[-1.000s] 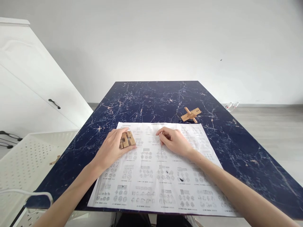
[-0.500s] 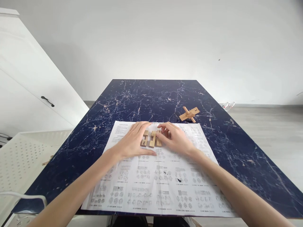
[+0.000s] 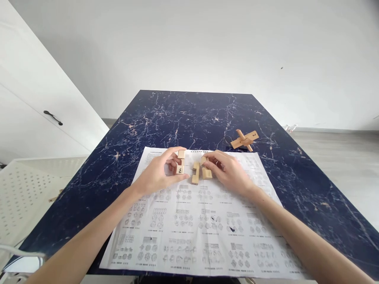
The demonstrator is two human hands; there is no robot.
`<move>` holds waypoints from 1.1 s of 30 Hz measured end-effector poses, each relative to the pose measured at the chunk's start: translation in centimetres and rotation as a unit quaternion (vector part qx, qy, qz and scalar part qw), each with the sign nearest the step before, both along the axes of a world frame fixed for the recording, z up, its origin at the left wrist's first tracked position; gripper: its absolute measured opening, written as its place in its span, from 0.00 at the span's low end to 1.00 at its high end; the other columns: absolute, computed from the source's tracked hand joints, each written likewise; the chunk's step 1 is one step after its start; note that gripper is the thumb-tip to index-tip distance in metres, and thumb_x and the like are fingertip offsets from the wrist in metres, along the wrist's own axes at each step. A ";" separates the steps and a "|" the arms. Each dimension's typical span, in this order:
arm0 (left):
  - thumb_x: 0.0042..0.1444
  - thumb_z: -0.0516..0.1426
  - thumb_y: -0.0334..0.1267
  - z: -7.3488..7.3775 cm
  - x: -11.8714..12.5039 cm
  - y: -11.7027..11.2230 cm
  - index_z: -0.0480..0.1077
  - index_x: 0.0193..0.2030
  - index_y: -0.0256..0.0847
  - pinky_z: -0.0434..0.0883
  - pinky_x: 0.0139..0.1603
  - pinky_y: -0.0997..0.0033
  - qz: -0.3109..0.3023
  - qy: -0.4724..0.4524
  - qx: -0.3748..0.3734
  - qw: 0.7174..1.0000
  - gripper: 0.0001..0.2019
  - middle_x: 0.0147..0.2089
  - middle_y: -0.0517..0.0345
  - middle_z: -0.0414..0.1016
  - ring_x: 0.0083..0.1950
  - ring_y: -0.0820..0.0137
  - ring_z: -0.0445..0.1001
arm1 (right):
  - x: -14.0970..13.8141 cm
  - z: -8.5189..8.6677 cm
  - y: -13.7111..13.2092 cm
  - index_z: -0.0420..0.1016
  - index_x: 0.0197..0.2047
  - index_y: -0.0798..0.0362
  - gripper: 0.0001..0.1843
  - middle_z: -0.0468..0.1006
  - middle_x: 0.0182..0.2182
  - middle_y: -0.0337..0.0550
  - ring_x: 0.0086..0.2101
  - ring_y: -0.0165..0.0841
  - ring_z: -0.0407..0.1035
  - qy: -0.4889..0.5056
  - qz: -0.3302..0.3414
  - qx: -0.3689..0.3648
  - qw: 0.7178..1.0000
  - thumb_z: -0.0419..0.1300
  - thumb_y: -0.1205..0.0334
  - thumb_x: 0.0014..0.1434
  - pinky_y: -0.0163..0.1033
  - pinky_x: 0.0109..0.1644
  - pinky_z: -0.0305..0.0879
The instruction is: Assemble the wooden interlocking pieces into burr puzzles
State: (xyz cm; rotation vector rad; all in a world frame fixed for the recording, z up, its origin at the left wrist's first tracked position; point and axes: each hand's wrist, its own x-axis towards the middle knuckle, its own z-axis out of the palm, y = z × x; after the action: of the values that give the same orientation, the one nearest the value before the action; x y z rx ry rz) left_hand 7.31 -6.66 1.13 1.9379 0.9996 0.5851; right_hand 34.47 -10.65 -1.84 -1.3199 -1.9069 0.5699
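My left hand [image 3: 160,169] pinches a notched wooden puzzle piece marked 3 [image 3: 180,169] end to end between thumb and fingers. To its right, a second notched wooden piece [image 3: 195,177] lies on the printed instruction sheet [image 3: 183,225], touched by neither hand. My right hand [image 3: 226,169] has thumb and fingers closed on the upper part of another wooden puzzle piece [image 3: 207,173]; the fingers partly cover it. The sheet shows rows of small assembly drawings and lies under both hands.
An assembled wooden cross puzzle marked 2 [image 3: 245,140] sits beyond the sheet on the dark blue marbled table [image 3: 183,118]. A white perforated surface [image 3: 26,193] adjoins the table at left, below a white cabinet [image 3: 38,98]. A white wall stands behind.
The pieces, grouped close together before, are now spread apart. My left hand has taken hold of the piece marked 3, and my right hand has shifted right with its piece.
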 end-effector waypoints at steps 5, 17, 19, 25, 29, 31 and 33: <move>0.71 0.61 0.48 0.1 0.5 -0.7 0.49 0.82 0.51 0.74 0.49 0.61 -0.004 -0.077 -0.114 0.990 0.39 0.54 0.53 0.76 0.45 0.66 0.75 | -0.1 0.1 -0.1 0.78 0.50 0.48 0.18 0.81 0.45 0.49 0.34 0.37 0.73 0.079 -0.034 -0.037 0.996 0.58 0.43 0.76 0.42 0.37 0.69; 0.77 0.55 0.50 0.0 1.0 -0.5 0.67 0.73 0.42 0.69 0.41 0.64 -0.016 -0.181 -0.210 0.961 0.25 0.54 0.47 0.78 0.37 0.70 0.71 | -0.4 0.8 -0.4 0.78 0.42 0.50 0.28 0.67 0.25 0.35 0.25 0.30 0.59 0.262 -0.015 -0.152 0.953 0.57 0.32 0.73 0.40 0.31 0.58; 0.78 0.52 0.53 -0.2 1.0 -0.6 0.68 0.72 0.40 0.67 0.38 0.65 -0.035 -0.200 -0.243 0.948 0.25 0.52 0.46 0.79 0.33 0.72 0.69 | -0.5 0.8 -0.5 0.75 0.39 0.49 0.27 0.66 0.25 0.35 0.25 0.29 0.58 0.287 -0.008 -0.160 0.944 0.58 0.32 0.73 0.39 0.30 0.56; 0.79 0.49 0.57 -0.7 0.9 -0.7 0.76 0.59 0.37 0.60 0.32 0.68 -0.052 -0.253 -0.314 0.914 0.26 0.37 0.57 0.72 0.28 0.75 0.59 | -0.4 0.4 -0.6 0.75 0.41 0.49 0.23 0.67 0.26 0.34 0.25 0.29 0.58 0.358 0.014 -0.189 0.914 0.65 0.36 0.70 0.38 0.29 0.55; 0.77 0.52 0.57 -0.6 1.0 -0.7 0.76 0.54 0.39 0.58 0.31 0.70 -0.051 -0.266 -0.348 0.898 0.23 0.35 0.61 0.64 0.28 0.75 0.54 | -0.4 0.5 -0.6 0.75 0.41 0.48 0.22 0.68 0.25 0.33 0.24 0.28 0.57 0.389 0.041 -0.210 0.896 0.67 0.37 0.69 0.38 0.30 0.56; 0.77 0.52 0.56 -0.4 1.0 -0.8 0.76 0.50 0.39 0.57 0.30 0.70 -0.068 -0.261 -0.365 0.891 0.22 0.32 0.64 0.60 0.27 0.75 0.50 | -0.5 0.7 -0.7 0.76 0.41 0.48 0.24 0.71 0.28 0.36 0.24 0.29 0.56 0.395 0.050 -0.213 0.892 0.65 0.34 0.69 0.38 0.29 0.56; 0.78 0.50 0.55 -0.2 1.1 -0.9 0.74 0.46 0.39 0.54 0.27 0.70 -0.088 -0.247 -0.391 0.882 0.22 0.28 0.66 0.55 0.25 0.75 0.46 | -0.6 1.0 -0.9 0.75 0.41 0.47 0.27 0.80 0.40 0.44 0.25 0.29 0.59 0.388 0.060 -0.211 0.895 0.64 0.29 0.67 0.39 0.29 0.60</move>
State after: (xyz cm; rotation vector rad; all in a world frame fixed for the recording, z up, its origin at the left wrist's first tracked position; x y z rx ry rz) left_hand 8.41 -7.52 0.96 1.0601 0.5814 0.4382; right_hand 33.88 -11.57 -0.82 -0.9867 -1.2244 1.3981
